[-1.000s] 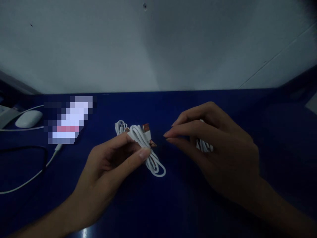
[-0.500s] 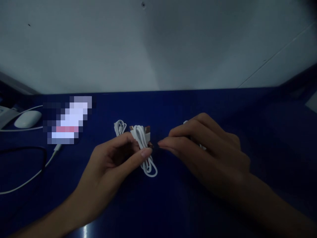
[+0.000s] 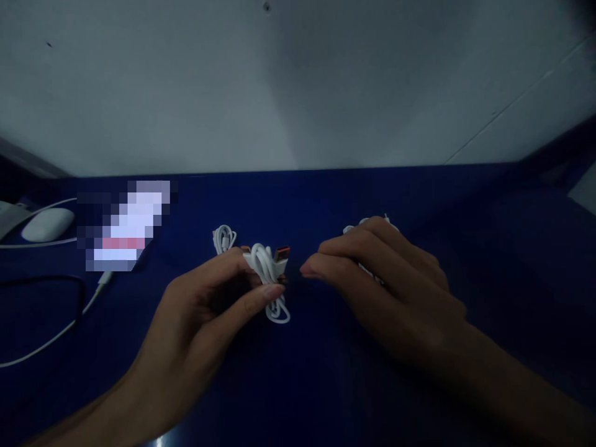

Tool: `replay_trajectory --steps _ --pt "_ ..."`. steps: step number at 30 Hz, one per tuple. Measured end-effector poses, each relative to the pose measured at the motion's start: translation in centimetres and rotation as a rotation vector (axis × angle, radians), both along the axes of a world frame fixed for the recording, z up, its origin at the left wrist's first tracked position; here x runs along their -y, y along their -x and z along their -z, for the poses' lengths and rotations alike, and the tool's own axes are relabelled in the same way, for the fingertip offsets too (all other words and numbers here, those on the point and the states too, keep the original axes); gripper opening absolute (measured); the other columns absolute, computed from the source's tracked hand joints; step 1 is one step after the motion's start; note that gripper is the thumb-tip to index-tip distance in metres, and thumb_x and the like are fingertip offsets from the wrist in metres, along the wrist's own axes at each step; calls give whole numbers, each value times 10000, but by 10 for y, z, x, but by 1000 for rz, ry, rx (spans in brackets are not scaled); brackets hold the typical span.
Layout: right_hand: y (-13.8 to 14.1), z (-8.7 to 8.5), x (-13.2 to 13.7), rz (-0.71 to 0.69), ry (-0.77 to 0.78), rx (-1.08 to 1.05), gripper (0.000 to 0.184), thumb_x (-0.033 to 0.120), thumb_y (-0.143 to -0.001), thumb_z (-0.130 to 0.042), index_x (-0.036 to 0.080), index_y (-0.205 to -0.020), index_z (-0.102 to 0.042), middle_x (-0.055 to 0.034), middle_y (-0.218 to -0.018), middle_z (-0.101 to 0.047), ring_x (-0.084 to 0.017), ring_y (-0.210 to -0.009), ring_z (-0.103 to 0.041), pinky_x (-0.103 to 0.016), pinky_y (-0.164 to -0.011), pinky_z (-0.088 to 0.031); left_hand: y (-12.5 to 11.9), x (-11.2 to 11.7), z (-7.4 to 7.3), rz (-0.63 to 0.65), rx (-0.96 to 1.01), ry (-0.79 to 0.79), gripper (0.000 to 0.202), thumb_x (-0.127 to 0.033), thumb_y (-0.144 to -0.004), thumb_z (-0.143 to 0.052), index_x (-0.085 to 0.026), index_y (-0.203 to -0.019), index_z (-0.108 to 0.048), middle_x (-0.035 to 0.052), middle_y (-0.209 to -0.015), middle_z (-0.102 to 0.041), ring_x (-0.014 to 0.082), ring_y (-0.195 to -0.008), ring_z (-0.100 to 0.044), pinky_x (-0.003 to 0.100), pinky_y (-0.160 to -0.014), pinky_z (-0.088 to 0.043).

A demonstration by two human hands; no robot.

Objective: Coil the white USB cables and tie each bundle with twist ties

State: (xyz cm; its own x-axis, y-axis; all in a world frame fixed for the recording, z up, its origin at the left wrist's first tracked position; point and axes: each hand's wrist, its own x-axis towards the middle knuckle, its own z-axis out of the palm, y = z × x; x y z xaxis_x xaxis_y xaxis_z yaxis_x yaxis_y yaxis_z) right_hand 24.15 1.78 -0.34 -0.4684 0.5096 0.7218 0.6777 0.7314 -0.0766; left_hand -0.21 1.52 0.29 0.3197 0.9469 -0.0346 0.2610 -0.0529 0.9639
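Observation:
My left hand (image 3: pixel 205 310) pinches a coiled white cable bundle (image 3: pixel 270 279) between thumb and fingers, just above the dark blue table (image 3: pixel 298 372). An orange-tipped plug (image 3: pixel 282 253) sticks out at the bundle's top. My right hand (image 3: pixel 386 285) reaches in from the right with its fingers pressed together, the tips right beside the bundle. Behind that hand lies another white cable (image 3: pixel 372 226), mostly hidden. A small white cable coil (image 3: pixel 224 238) rests on the table behind the bundle.
A white mouse (image 3: pixel 46 225) sits at the far left. White and black cables (image 3: pixel 56 310) trail across the left of the table. A blurred-out patch (image 3: pixel 125 226) lies left of centre. A pale wall (image 3: pixel 298 87) rises behind the table.
My right hand has come left toward the bundle, uncovering part of the cable behind it. My left hand has turned the bundle, so its loops hang shorter.

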Motion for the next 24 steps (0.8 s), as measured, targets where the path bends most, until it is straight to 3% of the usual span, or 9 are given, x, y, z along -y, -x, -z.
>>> replay_trajectory --steps 7,14,17,20,24 --pt "-7 -5 -1 -47 22 42 232 -16 -1038 -720 191 -984 -808 -59 -879 -818 -214 -755 -711 -376 -632 -598 -4 -3 -1 5 8 59 119 -381 -1076 -815 -305 -984 -804 -36 -904 -783 167 -787 -654 257 -702 -528" --pt "-3 6 -5 -30 -13 -56 248 -40 -1037 -719 200 -1017 -775 -50 -871 -783 -208 -799 -688 -358 -626 -589 -4 -4 -2 -47 74 72 15 -348 -1007 -898 -345 -998 -887 -56 -870 -811 170 -870 -769 226 -811 -604" --pt "-2 6 -6 -12 -22 -104 252 0 -1069 -712 240 -1042 -785 -54 -955 -800 -223 -866 -716 -355 -653 -602 -2 -7 1 -100 72 79 84 -381 -958 -946 -374 -1038 -922 -57 -850 -835 180 -854 -798 246 -851 -631" --pt "0 1 -2 78 84 -166 229 73 -1085 -752 284 -1008 -799 -21 -951 -819 -226 -847 -730 -368 -677 -610 -1 -10 3 -181 81 80 159 -420 -911 -983 -409 -1066 -948 -42 -917 -895 225 -944 -834 311 -970 -652" --pt "3 6 1 -45 -3 -150 173 31 -1009 -815 200 -1048 -813 -27 -933 -834 -191 -781 -695 -359 -614 -587 -3 -11 2 -207 73 69 131 -436 -869 -1010 -425 -990 -964 -34 -1025 -939 272 -1085 -850 392 -1168 -611"
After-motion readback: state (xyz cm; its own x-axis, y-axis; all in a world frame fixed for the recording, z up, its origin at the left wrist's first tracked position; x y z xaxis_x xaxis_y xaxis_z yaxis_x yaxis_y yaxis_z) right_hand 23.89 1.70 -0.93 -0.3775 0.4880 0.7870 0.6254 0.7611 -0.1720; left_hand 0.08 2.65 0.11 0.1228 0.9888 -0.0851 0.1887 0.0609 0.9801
